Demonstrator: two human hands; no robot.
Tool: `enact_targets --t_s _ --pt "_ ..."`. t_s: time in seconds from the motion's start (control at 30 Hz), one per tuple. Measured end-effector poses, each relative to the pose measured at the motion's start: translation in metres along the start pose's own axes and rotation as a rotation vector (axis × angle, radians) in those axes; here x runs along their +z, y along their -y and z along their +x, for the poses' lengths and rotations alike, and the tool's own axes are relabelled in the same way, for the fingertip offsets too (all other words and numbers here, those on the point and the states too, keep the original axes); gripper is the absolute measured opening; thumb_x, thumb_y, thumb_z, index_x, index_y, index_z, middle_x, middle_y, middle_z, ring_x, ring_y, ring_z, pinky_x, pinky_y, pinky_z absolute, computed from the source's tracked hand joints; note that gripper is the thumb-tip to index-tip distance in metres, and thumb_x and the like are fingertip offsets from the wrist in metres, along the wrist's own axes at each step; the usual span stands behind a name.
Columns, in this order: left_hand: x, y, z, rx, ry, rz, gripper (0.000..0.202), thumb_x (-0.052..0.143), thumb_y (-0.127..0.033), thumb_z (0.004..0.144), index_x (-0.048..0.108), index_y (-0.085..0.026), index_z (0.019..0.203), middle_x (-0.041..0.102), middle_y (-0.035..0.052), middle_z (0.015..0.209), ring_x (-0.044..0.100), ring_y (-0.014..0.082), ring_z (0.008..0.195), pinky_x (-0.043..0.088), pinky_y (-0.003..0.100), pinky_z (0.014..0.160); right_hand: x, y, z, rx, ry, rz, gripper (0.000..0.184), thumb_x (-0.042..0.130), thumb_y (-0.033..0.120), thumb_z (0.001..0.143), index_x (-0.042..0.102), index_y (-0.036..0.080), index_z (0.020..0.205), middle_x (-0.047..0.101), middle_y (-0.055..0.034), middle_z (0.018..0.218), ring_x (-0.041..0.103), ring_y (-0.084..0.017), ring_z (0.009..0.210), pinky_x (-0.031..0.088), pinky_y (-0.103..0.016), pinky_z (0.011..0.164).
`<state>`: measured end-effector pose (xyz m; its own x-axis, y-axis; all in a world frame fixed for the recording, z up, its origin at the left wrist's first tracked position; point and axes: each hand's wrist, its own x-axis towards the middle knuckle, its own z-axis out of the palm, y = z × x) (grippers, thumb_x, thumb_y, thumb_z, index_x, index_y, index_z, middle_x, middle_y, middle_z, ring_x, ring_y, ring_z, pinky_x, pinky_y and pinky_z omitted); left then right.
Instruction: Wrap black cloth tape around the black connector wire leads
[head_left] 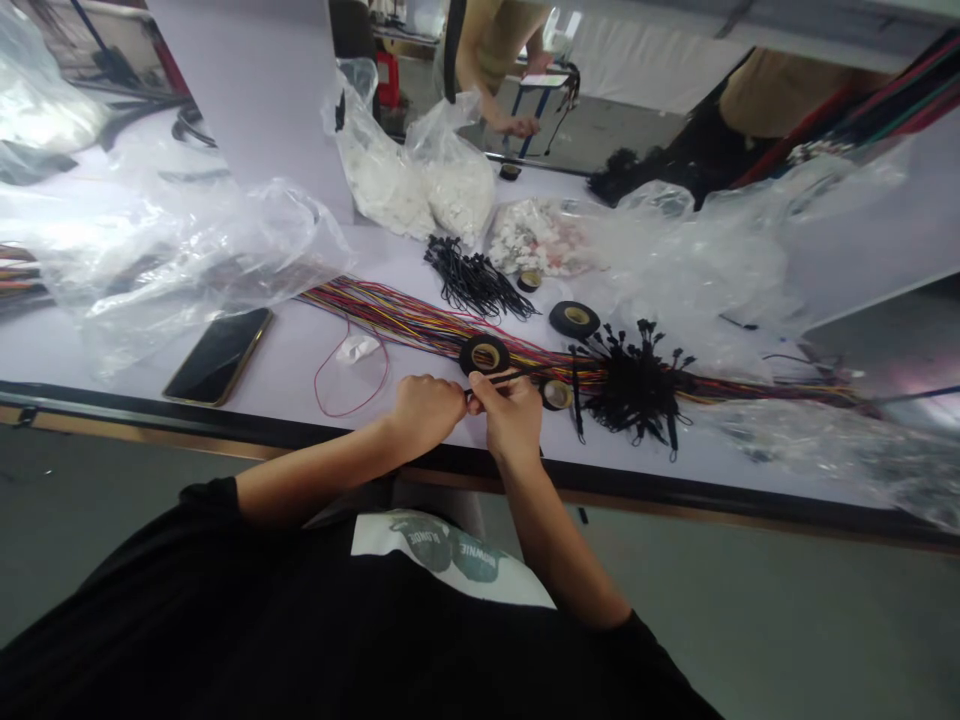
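My left hand [431, 412] is closed in a fist at the table's front edge, its knuckles up; what it grips is hidden. Right beside it, my right hand [516, 415] pinches a thin black cable [525, 374] between thumb and fingers. Just beyond the fingertips is a roll of black tape [484, 355], in front of a long bundle of coloured wires [390, 312]; I cannot tell whether the hand touches the roll. A smaller tape roll [556, 394] lies to the right of my right hand. Farther right, a heap of black connector cables [637, 385] covers part of the bundle.
A phone [217, 355] and a loop of pink wire [316, 385] lie to the left. Behind are black cables [476, 278], another tape roll [574, 319] and plastic bags of white parts [457, 195]. Another person's hand [517, 125] shows beyond the table.
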<state>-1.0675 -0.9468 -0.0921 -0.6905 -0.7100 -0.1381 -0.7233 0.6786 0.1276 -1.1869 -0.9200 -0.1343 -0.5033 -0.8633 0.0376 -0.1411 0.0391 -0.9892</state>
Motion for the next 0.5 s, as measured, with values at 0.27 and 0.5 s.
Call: enact_targets --t_s 0.27,0.5 --pt "0.011 -0.001 0.014 0.039 -0.053 -0.029 0.031 0.035 -0.012 0.089 0.063 -0.006 0.1 0.069 0.0205 0.091 0.07 0.0285 0.085 0.05 0.034 0.064 -0.002 0.002 -0.002 -0.034 -0.09 -0.002 0.033 0.072 0.044 0.065 0.055 0.019 0.052 0.057 0.0036 0.042 0.053 -0.011 0.041 0.042 -0.025 0.05" --pt "0.001 0.005 0.024 0.148 0.094 -0.104 0.035 0.04 -0.019 0.088 0.056 -0.009 0.118 0.07 0.0174 0.094 0.069 0.0284 0.089 0.051 0.035 0.072 -0.025 0.004 0.005 -0.027 -0.101 -0.088 0.033 0.071 0.047 0.064 0.055 0.02 0.056 0.055 0.004 0.041 0.051 -0.012 0.04 0.04 -0.025 0.046"
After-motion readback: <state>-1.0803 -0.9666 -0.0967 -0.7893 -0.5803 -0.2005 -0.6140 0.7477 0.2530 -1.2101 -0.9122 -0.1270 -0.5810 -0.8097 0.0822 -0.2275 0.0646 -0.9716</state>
